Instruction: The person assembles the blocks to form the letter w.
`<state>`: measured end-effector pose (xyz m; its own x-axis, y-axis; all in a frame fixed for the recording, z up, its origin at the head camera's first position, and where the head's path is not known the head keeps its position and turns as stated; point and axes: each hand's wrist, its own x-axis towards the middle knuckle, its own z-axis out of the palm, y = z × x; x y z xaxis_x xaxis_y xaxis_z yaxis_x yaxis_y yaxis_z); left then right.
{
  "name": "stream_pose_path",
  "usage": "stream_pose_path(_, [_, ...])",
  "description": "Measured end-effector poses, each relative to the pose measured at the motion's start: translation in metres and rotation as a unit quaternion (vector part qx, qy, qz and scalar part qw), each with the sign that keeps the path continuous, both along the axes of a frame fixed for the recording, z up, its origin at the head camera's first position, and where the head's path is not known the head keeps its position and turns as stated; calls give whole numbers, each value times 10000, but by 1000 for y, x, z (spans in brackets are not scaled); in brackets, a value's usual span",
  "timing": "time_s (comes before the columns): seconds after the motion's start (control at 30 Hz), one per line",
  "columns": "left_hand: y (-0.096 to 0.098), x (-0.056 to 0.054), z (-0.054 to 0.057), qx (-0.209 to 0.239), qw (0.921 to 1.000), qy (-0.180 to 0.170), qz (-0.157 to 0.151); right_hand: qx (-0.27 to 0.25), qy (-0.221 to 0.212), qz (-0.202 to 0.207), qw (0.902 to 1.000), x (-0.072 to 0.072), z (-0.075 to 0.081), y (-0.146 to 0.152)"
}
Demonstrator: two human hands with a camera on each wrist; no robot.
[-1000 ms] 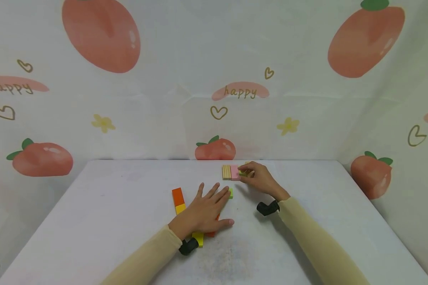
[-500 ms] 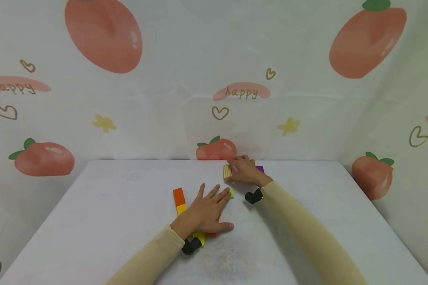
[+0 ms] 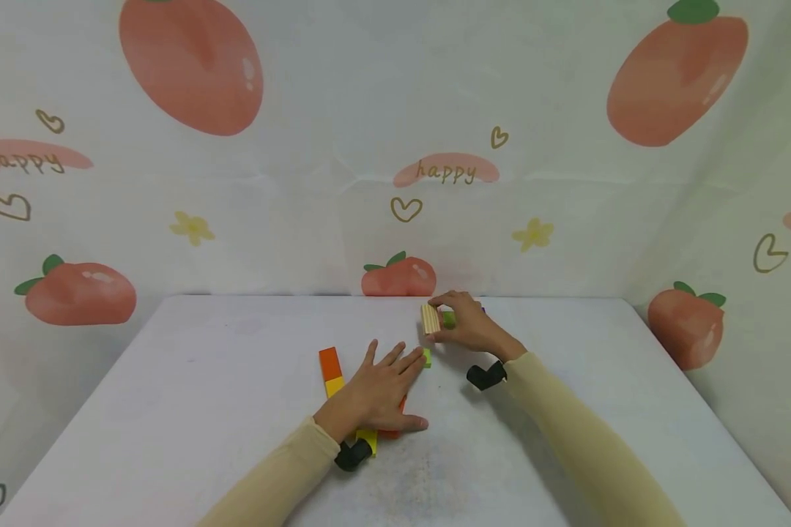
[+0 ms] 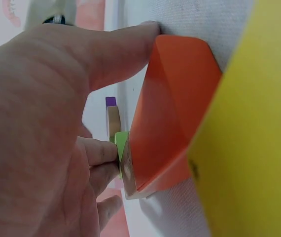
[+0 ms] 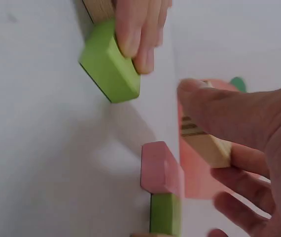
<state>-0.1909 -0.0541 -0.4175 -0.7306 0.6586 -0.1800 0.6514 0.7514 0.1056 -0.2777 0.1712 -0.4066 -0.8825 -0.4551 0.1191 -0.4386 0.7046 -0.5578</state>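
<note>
My right hand (image 3: 468, 322) pinches a striped wooden block (image 3: 431, 320) between thumb and fingers near the back of the table. In the right wrist view, this block (image 5: 208, 148) is off the table, beside a pink block (image 5: 155, 168) and a green block (image 5: 164, 212). My left hand (image 3: 379, 395) lies spread over a group of blocks, its fingertips against a light green block (image 3: 427, 357). Orange (image 3: 329, 364) and yellow blocks (image 3: 367, 439) show around it, the rest hidden below the palm. The left wrist view shows an orange block (image 4: 175, 113) right by the thumb.
The blocks stand on a white table (image 3: 204, 410). A purple block (image 4: 111, 101) stands at the far end of the back row, mostly hidden behind my right hand in the head view. A fruit-print cloth (image 3: 303, 146) hangs behind the table's back edge.
My right hand reached left along the back row, took hold of the striped block and shifted it slightly right, raising it. The left hand has stayed nearly still over its blocks.
</note>
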Motion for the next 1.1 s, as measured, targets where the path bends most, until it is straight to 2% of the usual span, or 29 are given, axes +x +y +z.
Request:
stream_pose_path(0.2, [0, 1, -1, -15, 10000, 5, 51, -557, -474, 407, 9965, 28, -8, 22])
stream_pose_path(0.37, [0, 3, -2, -29, 10000, 36, 87, -542, -590, 598, 9950, 46, -18, 35])
stream_pose_path(0.53, [0, 4, -3, 6, 9999, 30, 96, -390, -485, 883, 9941, 58, -26, 38])
stream_pose_path(0.77, [0, 5, -2, 51, 9999, 82, 54, -375, -420, 1086, 9925, 68, -31, 36])
stream_pose_path(1.1, [0, 6, -2, 48, 9999, 75, 47, -159, -286, 1098, 9934, 68, -31, 29])
